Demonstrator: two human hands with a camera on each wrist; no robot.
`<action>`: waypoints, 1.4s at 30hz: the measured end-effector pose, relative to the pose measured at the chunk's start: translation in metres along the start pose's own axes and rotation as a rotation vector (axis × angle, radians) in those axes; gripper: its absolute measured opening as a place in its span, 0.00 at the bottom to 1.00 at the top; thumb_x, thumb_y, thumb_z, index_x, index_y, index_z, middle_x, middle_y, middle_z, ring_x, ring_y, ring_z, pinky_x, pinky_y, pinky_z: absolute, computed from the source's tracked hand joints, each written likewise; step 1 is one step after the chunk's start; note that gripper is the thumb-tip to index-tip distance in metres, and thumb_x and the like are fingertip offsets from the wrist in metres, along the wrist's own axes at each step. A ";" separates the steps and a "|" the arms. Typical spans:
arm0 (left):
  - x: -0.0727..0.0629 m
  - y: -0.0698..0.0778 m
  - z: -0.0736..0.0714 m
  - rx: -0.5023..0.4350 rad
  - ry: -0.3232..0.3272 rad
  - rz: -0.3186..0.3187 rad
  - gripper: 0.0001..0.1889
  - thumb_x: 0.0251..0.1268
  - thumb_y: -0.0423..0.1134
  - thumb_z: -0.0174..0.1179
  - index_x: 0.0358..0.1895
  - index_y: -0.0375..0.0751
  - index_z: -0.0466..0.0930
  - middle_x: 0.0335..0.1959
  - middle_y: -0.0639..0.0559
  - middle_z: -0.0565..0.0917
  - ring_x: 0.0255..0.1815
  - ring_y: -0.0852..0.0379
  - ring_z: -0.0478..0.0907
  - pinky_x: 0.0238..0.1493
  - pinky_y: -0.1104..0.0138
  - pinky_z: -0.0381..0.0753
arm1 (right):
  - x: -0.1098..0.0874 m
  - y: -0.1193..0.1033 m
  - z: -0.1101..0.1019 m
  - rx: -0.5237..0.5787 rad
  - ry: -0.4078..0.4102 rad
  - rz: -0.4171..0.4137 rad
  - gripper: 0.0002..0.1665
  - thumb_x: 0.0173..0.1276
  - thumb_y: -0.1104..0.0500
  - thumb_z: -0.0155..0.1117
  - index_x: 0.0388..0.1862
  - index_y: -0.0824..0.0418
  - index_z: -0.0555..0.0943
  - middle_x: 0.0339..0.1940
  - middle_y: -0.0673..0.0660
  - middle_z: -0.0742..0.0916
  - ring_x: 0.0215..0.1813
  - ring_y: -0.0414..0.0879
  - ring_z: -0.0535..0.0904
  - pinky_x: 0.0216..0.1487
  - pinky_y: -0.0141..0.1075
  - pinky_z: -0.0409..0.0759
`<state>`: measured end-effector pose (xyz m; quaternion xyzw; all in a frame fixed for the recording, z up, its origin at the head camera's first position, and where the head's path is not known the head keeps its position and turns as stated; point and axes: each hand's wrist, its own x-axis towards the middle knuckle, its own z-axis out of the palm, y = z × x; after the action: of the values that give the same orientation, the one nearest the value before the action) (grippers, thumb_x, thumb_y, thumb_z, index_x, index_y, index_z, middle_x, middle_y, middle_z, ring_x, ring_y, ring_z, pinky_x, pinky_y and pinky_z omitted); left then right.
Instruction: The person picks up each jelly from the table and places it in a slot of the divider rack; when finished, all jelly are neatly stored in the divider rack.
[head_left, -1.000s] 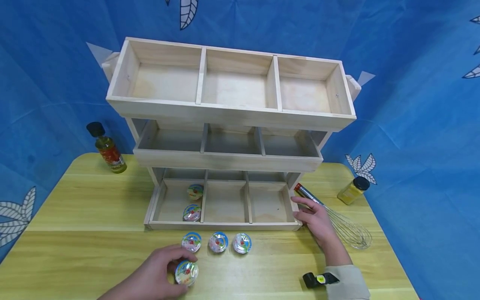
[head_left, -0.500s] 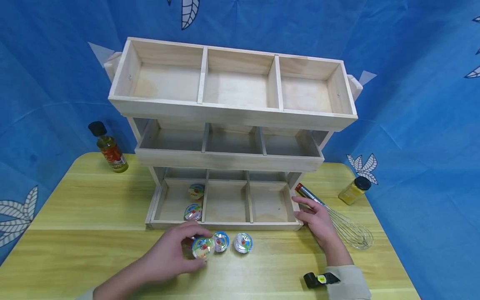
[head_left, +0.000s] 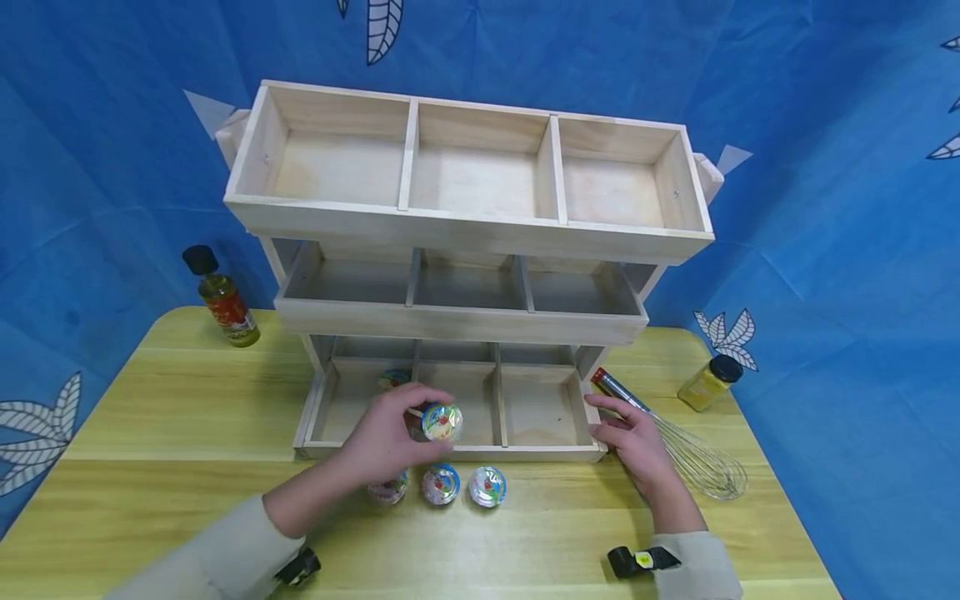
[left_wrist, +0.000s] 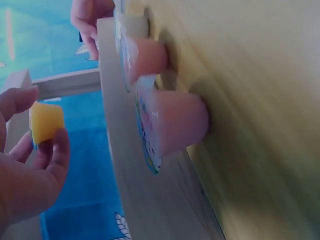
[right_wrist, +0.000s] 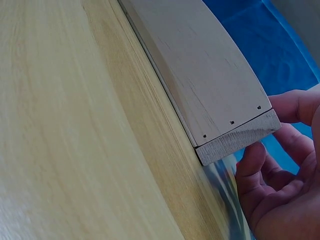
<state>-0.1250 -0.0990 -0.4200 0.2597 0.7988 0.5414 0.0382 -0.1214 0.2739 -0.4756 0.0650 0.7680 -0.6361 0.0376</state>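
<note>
My left hand (head_left: 390, 435) pinches a jelly cup (head_left: 442, 423) with a foil lid, held above the bottom tier of the wooden rack (head_left: 480, 454), by the divider between its left and middle compartments. In the left wrist view this cup (left_wrist: 47, 122) is yellow and sits between thumb and fingers. Another jelly cup (head_left: 393, 379) lies in the left compartment, partly covered by the hand. My right hand (head_left: 636, 437) grips the right side wall of the bottom tier near its front corner; the right wrist view shows the fingers around the board's end (right_wrist: 240, 139).
Three jelly cups (head_left: 441, 484) stand in a row on the table (head_left: 510, 554) before the rack. A whisk (head_left: 693, 454) lies right of the rack, beside a yellow jar (head_left: 708, 383). A sauce bottle (head_left: 228, 308) stands back left. Two upper tiers (head_left: 465, 319) overhang the bottom one.
My left hand has carried the jelly cup from the table's front, up and rightward past the row, to above the bottom tier. My right hand stays at the rack's corner.
</note>
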 end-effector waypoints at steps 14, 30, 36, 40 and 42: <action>0.057 -0.024 0.018 -0.057 0.106 -0.210 0.27 0.49 0.29 0.76 0.56 0.34 0.81 0.40 0.46 0.82 0.39 0.51 0.82 0.35 0.63 0.85 | 0.001 0.000 -0.001 -0.007 0.004 0.003 0.27 0.64 0.70 0.67 0.63 0.70 0.77 0.64 0.63 0.74 0.41 0.44 0.77 0.41 0.31 0.80; 0.082 -0.050 0.045 0.054 0.145 -0.290 0.26 0.46 0.30 0.78 0.53 0.40 0.83 0.43 0.50 0.83 0.44 0.50 0.77 0.44 0.60 0.80 | 0.002 0.001 -0.001 -0.007 -0.007 -0.005 0.26 0.65 0.70 0.67 0.63 0.70 0.77 0.66 0.64 0.73 0.42 0.44 0.77 0.41 0.31 0.80; 0.086 -0.051 0.055 0.071 0.143 -0.283 0.27 0.42 0.27 0.78 0.51 0.37 0.83 0.44 0.46 0.84 0.46 0.47 0.79 0.49 0.58 0.81 | 0.002 0.000 -0.001 0.009 -0.006 0.000 0.26 0.65 0.70 0.67 0.63 0.71 0.77 0.63 0.65 0.75 0.39 0.43 0.78 0.39 0.32 0.80; 0.084 -0.054 0.059 0.127 0.139 -0.259 0.26 0.43 0.28 0.79 0.50 0.36 0.83 0.45 0.45 0.85 0.46 0.47 0.80 0.50 0.58 0.80 | 0.001 0.000 -0.001 0.006 -0.009 0.002 0.26 0.65 0.70 0.67 0.63 0.70 0.77 0.62 0.66 0.75 0.39 0.44 0.78 0.38 0.32 0.80; 0.083 -0.057 0.060 0.158 0.138 -0.242 0.25 0.43 0.29 0.79 0.50 0.36 0.83 0.44 0.46 0.86 0.45 0.48 0.80 0.49 0.59 0.81 | 0.001 0.000 -0.001 0.004 -0.012 -0.004 0.26 0.65 0.70 0.67 0.63 0.70 0.77 0.61 0.66 0.75 0.37 0.43 0.77 0.37 0.31 0.79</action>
<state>-0.1972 -0.0266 -0.4765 0.1261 0.8651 0.4847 0.0277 -0.1221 0.2753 -0.4752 0.0599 0.7666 -0.6381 0.0408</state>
